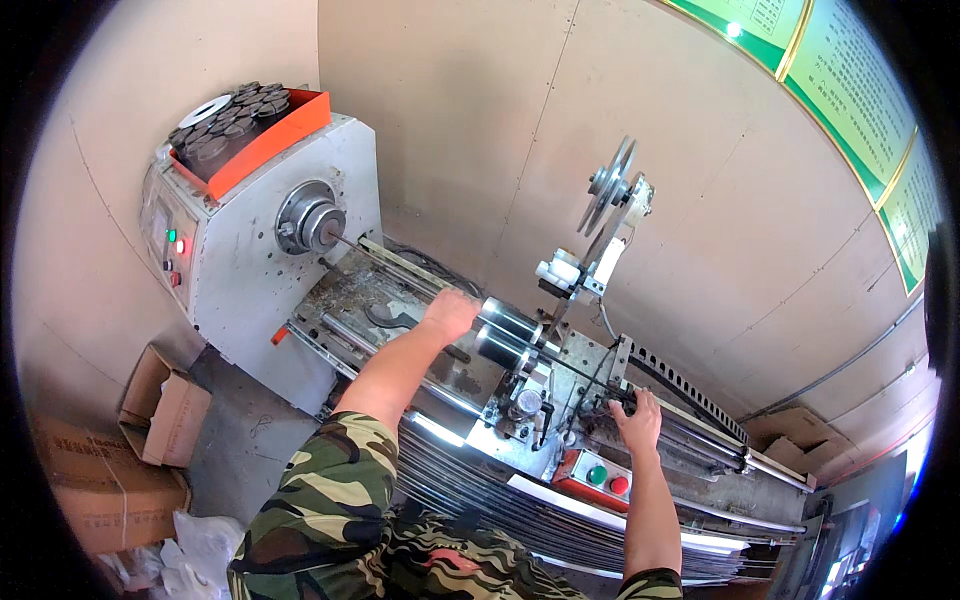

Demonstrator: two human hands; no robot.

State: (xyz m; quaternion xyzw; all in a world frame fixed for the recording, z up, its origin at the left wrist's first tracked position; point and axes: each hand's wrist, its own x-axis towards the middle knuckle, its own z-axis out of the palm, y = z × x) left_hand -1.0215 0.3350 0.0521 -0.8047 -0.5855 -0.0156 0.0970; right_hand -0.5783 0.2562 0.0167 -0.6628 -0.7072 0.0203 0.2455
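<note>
A thin metal rod (391, 266) runs out from the round chuck (312, 218) of the grey machine toward two shiny steel rollers (506, 336). My left hand (452, 312) is closed around the rod just left of the rollers, its fingertips hidden from view. To the right of the rollers, a dark rod (578, 371) continues to a dark clamp-like part. My right hand (640, 418) is at that part, thumb and fingers bent around something dark that I cannot make out. Below the rollers sits a round metal fitting (527, 403) on the carriage.
An orange tray (268, 145) of dark round discs tops the machine housing (270, 275). A reel arm (612, 235) rises behind the carriage. In front are a red-and-green button box (596, 478) and many long rods (470, 497). Cardboard boxes (105, 480) stand at lower left.
</note>
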